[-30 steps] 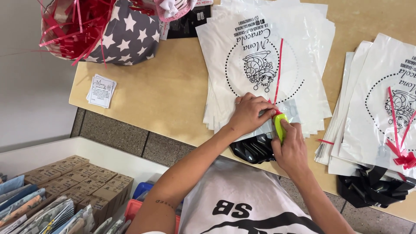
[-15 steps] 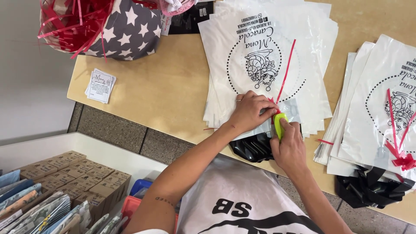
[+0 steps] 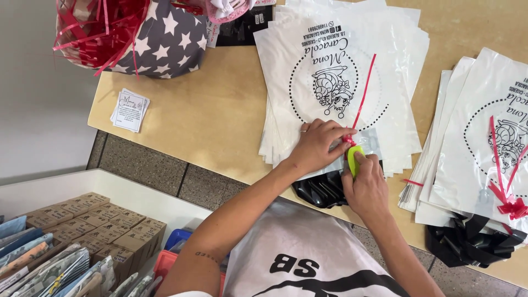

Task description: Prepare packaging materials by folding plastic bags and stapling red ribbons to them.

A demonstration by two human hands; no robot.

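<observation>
At the near edge of the wooden surface [image 3: 220, 118], the left hand [image 3: 316, 146] pinches the red ribbon [image 3: 363, 91] against the top white bag [image 3: 335, 82], while the right hand [image 3: 367, 184] is closed around a yellow-green tool [image 3: 354, 158]. Pressing the ribbon flat and taut should keep it from slipping.

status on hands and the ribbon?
Left hand pinching red ribbon onto white bag stack. Right hand gripping yellow-green tool at the ribbon. Nothing obstructing.

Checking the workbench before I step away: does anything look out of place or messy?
Mostly orderly. One loose bit of red ribbon lies on the wooden table between the two bag stacks, and black bags hang crumpled over the table edge under the left hand and right hand.
</observation>
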